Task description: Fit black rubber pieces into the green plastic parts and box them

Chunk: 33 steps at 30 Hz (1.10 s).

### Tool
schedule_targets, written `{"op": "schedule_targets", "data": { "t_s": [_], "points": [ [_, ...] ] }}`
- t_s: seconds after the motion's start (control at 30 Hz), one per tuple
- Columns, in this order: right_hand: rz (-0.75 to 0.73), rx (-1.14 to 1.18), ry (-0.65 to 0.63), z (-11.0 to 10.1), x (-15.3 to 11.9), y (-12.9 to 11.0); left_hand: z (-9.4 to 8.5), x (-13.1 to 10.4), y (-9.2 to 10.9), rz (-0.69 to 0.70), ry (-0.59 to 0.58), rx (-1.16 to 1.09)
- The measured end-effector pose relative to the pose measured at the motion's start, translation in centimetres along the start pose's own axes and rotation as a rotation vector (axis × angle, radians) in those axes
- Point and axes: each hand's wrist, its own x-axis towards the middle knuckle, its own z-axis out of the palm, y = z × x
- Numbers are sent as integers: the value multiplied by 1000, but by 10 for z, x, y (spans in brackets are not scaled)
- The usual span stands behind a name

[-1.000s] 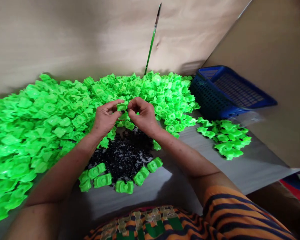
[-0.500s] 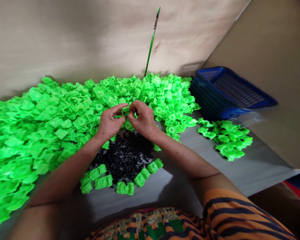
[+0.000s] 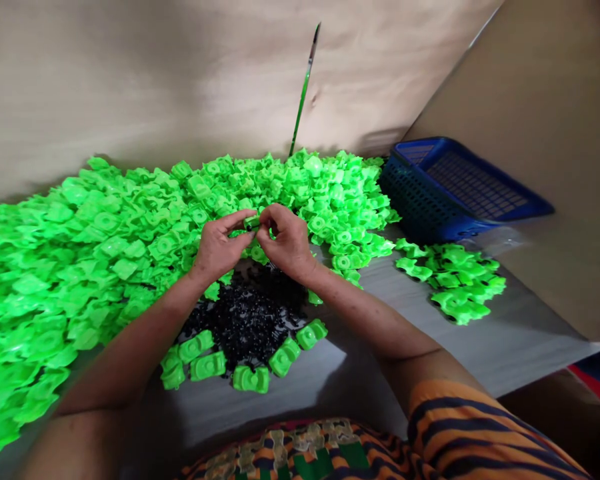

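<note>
Just beyond the black pile, the left hand grips a small green piece and the right hand pinches its other end. A large green heap spreads left of and behind the pile; green car bodies fringe the pile's near edge. Well right of it sit a green cluster and blue basket; a brush stands beyond.

Left hand beside pinched right hand
</note>
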Motion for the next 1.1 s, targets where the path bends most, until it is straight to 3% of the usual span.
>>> {"op": "schedule_targets", "data": {
  "t_s": [0.4, 0.57, 1.1],
  "points": [
    [-17, -42, -1, -1, 0, 1, -1, -7, 9, 49, 12, 139],
    [-38, -53, 17, 1, -2, 2, -2, -7, 9, 34, -18, 141],
    [-87, -26, 31, 1, -2, 1, -3, -4, 7, 62, 41, 161]
  ]
}}
